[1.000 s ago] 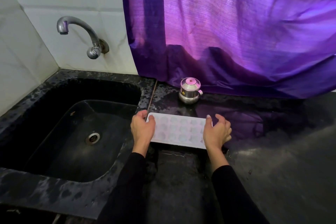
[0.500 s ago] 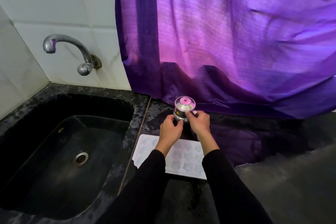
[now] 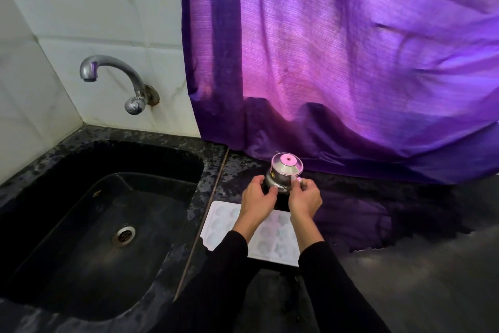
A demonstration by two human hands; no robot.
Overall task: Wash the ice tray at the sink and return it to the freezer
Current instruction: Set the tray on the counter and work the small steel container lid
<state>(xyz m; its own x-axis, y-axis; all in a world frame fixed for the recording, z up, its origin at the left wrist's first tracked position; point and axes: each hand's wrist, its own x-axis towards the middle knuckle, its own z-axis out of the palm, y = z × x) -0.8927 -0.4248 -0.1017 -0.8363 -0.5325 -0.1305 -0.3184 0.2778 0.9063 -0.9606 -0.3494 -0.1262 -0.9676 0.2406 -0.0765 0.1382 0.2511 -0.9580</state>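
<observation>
With both hands, left (image 3: pixel 256 195) and right (image 3: pixel 304 197), clasping the steel pot (image 3: pixel 283 174), my sleeves could drag the ice tray (image 3: pixel 272 239) off the counter (image 3: pixel 405 278)

White ice tray (image 3: pixel 224 227) flat on black counter (image 3: pixel 405 278), beside sink (image 3: pixel 108 224).

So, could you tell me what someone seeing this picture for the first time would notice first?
Probably the glowing purple curtain filling the upper right above the dark counter. Next, the left hand and right hand at a small steel pot by the curtain's hem, with the white ice tray flat beneath the wrists, beside the black sink.
</observation>
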